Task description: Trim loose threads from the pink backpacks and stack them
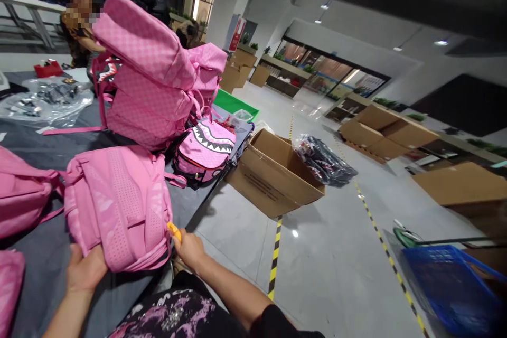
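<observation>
A pink backpack lies on the dark table with its padded back and shoulder straps facing up. My left hand holds its lower left edge; the thumb is raised, and the fingers are partly hidden against the bag. My right hand is closed around a small orange tool, whose tip touches the backpack's right side. What kind of tool it is does not show clearly. Beyond the bag stands a tall stack of pink checked backpacks. Another pink backpack with a shark-mouth print sits to the right of the stack.
More pink bags lie at left, near a clear plastic bag of small parts. An open cardboard box stands on the floor beside the table, with plastic-wrapped dark bags next to it. A blue crate is at right. A co-worker sits across the table.
</observation>
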Demonstrator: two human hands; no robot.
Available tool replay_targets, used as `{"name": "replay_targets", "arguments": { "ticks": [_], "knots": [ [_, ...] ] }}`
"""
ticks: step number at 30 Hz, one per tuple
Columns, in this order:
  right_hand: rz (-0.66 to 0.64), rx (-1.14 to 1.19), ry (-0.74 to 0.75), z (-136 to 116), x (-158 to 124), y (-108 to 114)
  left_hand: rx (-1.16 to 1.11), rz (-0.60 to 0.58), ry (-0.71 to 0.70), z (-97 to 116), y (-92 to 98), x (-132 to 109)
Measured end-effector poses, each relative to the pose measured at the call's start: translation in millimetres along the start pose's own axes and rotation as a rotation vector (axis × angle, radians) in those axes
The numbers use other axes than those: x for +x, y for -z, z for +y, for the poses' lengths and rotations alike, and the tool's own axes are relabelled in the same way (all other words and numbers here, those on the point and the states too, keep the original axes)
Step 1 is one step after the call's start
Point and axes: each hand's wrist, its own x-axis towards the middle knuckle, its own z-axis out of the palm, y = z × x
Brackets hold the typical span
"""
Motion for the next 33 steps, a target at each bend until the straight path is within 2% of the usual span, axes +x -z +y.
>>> {"name": "replay_targets", "arguments": {
  "ticks": [2,5,7,12,14,16,18,20,22,23,24,26,28,29,30,33],
  "knots": [
    [-0.021,0.018,-0.024,-2,-4,7,-0.060,0.008,-0.035,-3,-16.1,-1],
    [-0.087,0.028,-0.052,0,-13,12,-0.114,-0.020,0.008,-9,-40.0,-6],
    [-0.097,0.042,-0.065,7,-24,9,-0.087,-0.049,0.030,-10,-48.8,-6],
    [-0.171,0.024,-0.131,35,-83,-10,0.022,-0.087,0.072,-9,-50.4,-6],
    [-0.225,-0.004,-0.119,36,-104,-19,0.041,-0.088,0.086,-9,-51.3,-7],
    [-0.245,-0.036,-0.089,30,-113,-26,0.078,-0.081,0.082,-8,-54.7,-7],
    [-0.241,-0.054,-0.066,21,-113,-28,0.195,-0.031,0.051,-9,-59.9,-11],
    [-0.238,-0.060,-0.068,14,-110,-26,0.392,0.095,-0.048,-12,-64.6,-21],
    [-0.230,-0.056,-0.080,11,-108,-22,0.603,0.247,-0.236,-20,-66.6,-38],
    [-0.220,-0.052,-0.080,10,-108,-20,0.723,0.287,-0.345,-27,-66.3,-47],
    [-0.208,-0.051,-0.075,10,-108,-19,0.856,0.270,-0.427,-35,-65.3,-55],
    [-0.196,-0.058,-0.056,9,-109,-19,1.182,0.078,-0.446,-54,-61.8,-65],
    [-0.203,-0.064,-0.038,9,-108,-22,1.500,-0.184,-0.292,-75,-56.8,-67],
    [-0.204,-0.064,-0.031,8,-107,-24,1.634,-0.269,-0.214,-86,-54.1,-65],
    [-0.202,-0.066,-0.024,8,-107,-27,1.762,-0.307,-0.163,-95,-51.4,-64],
    [-0.212,-0.113,0.007,5,-102,-33,2.023,-0.305,-0.091,-115,-46.1,-64]
  ]
}}
